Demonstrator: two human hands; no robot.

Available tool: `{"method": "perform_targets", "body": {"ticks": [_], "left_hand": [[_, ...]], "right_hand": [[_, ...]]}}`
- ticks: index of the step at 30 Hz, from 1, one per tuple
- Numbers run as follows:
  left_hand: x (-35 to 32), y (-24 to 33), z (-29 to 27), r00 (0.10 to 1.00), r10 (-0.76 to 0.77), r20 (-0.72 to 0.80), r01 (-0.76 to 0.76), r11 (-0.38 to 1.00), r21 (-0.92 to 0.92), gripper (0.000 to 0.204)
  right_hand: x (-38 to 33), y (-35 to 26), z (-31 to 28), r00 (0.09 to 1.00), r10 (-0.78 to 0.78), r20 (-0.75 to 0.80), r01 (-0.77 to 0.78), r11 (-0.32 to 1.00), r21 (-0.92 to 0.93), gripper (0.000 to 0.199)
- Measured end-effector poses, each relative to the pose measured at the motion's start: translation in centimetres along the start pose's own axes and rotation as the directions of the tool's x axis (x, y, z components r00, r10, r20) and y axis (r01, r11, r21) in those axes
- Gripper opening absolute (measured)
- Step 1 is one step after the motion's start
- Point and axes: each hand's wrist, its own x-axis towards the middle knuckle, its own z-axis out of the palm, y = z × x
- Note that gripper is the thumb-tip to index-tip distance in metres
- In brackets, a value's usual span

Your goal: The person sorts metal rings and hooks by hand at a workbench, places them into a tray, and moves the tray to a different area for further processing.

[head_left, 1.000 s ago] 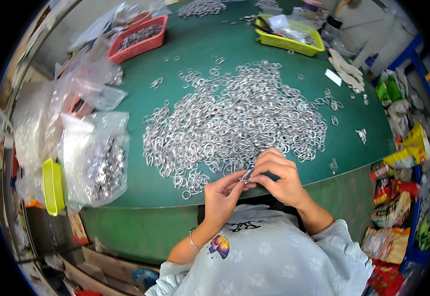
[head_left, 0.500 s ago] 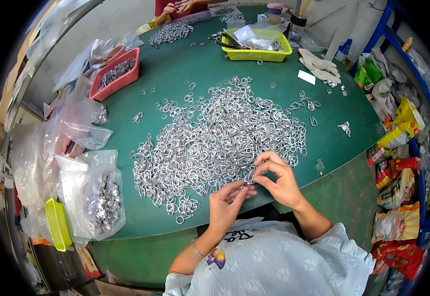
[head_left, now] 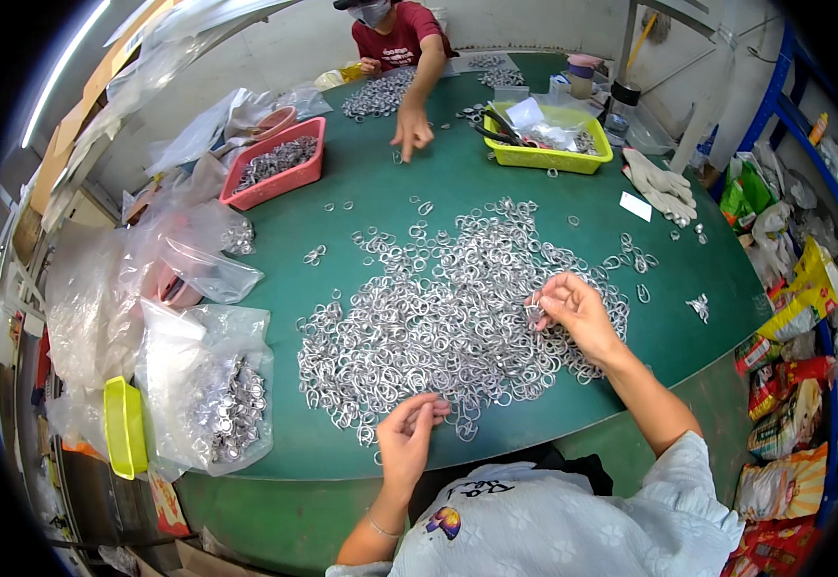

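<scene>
A broad heap of small silver metal rings (head_left: 438,327) lies across the table before me, many of them oval. At the heap's right side, my right hand (head_left: 578,313) has thumb and fingers pinched on a metal ring (head_left: 534,310). My left hand (head_left: 409,438) is by the heap's front edge, its fingers curled together over the nearest rings. Whatever those left fingertips hold, if anything, is too small to make out. The two hands are apart, with part of the heap between them.
Across the green table (head_left: 361,231), a co-worker's hand (head_left: 412,135) reaches toward a loose ring. A red basket (head_left: 279,178) and a yellow-green basket (head_left: 549,157) stand at the back. Clear plastic bags (head_left: 212,385) lie left; white gloves (head_left: 660,185) and a white card (head_left: 635,206) lie right.
My hands have separated: the right moved up and over the heap's right side, the left to the front edge. The co-worker's arm now stretches over the table. The view has shifted.
</scene>
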Motion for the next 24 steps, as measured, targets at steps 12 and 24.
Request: {"method": "perform_targets", "body": {"ticks": [12,24], "left_hand": [[-2.3,-3.8,-8.3,0.803,0.274,-0.529,-0.102,0.938,0.331,0.014],[-2.7,-3.4,-8.0,0.768,0.345,-0.540,-0.014,0.852,0.524,0.016]], "right_hand": [[15.4,1.1,2.8,0.977,0.202,0.062,-0.204,0.979,0.028,0.018],[42.2,8.2,6.5,0.968,0.236,-0.087,-0.203,0.937,0.284,0.015]]}}
